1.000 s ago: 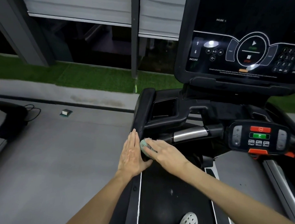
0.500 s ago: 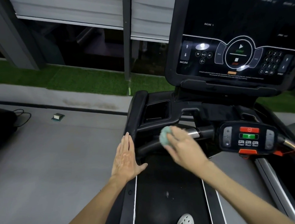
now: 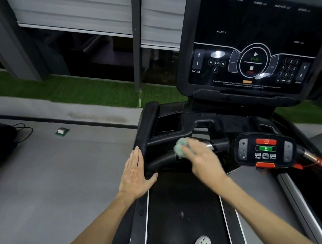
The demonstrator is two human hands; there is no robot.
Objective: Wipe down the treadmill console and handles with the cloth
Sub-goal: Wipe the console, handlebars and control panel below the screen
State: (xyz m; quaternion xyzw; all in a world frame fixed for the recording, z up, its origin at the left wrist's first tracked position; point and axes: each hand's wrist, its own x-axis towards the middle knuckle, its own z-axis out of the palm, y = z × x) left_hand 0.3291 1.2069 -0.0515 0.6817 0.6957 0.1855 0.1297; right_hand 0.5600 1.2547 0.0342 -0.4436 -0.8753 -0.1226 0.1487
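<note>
The right hand [image 3: 204, 160] has its grip closed on the wadded pale-green cloth [image 3: 181, 148] against the crossbar handle [image 3: 210, 144] below the console [image 3: 245, 44], left hand [image 3: 134, 172] flat, grip wide, on the left handrail [image 3: 147, 126]; the cloth looks soft and light, best held bunched under the fingertips.

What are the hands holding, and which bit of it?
The right hand holds a pale green bunched cloth by its near edge; blur hides the exact grip. The left hand lies flat, holding nothing.
</note>
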